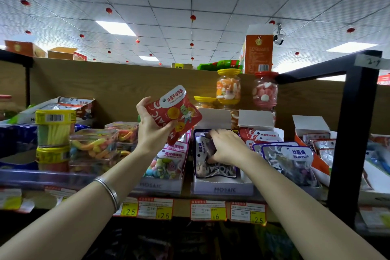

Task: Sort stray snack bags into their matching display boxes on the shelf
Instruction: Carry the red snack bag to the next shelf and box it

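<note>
Head view, left hand (150, 133) gripping red snack bag (176, 112)

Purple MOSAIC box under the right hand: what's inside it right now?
The purple MOSAIC box holds a purple sour plum bag at the front. The right hand reaches in, covering whatever lies behind it.

red snack bag (175, 113) tilted, above pastel display box (162, 183)

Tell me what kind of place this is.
Most likely a small shop's snack and candy aisle: price tags line the shelf edge, display boxes hold snack bags, and candy jars stand behind.
</note>
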